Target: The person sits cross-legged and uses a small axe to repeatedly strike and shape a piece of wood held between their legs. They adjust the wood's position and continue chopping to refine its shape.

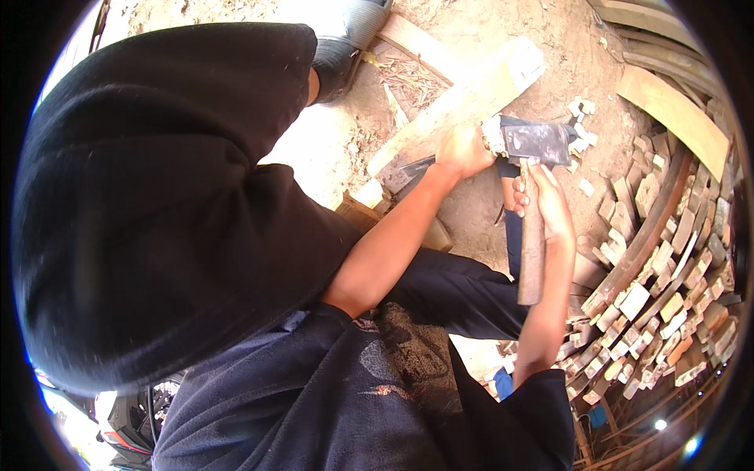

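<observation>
Black cloth (173, 204) fills the near left. To its right, the right hand (548, 202) wraps around the hatchet (538, 144), whose head sits just beside the left hand (465, 152), curled, grip unclear. Farther lies a plank (465, 104); far right, stacked wood (633, 301).

This looks like a rough woodworking yard or workshop, with a bare earth floor (569, 55). The plainest sign is a big wood stack (666, 337), its many blocks and strips showing their cut ends. Against the wood stack's upper end sits a thin pale board (677, 118). Left of the wood stack lie scattered white chips (580, 107), then a hatchet-like tool (538, 144) with a wooden handle; farther left, a plank (487, 90) and shavings (412, 82).
</observation>
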### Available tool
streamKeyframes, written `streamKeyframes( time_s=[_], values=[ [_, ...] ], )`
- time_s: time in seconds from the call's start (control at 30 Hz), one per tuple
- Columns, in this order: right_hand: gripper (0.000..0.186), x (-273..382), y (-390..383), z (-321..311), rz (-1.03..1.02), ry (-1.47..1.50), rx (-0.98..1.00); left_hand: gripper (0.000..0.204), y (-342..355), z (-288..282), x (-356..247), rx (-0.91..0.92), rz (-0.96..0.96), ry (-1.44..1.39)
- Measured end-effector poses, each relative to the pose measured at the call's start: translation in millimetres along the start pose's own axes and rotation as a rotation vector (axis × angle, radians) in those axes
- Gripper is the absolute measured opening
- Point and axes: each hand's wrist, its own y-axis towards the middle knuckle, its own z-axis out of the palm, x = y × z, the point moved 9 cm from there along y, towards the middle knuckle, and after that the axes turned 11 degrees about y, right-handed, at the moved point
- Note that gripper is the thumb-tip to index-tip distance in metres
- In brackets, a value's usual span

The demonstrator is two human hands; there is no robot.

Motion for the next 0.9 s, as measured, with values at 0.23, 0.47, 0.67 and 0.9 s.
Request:
streamKeyframes(
  time_s=[0.23,0.47,0.67,0.9],
  values=[
    [0.022,-93,-32,-9,0.108,0.447,0.017,0.034,26,-42,12,-0.037,-0.114,-0.138],
    [0.017,-175,3,-8,0.1,0.67,0.065,0.063,39,-72,77,0.348,-0.391,0.643],
    [0.013,-125,2,1,-0.17,0.596,0.097,0.071,12,-64,114,0.234,-0.073,0.18],
    [0.013,-133,-13,5,-0.169,0.638,0.112,0.071,-28,-83,134,0.52,-0.245,0.665]
  ],
)
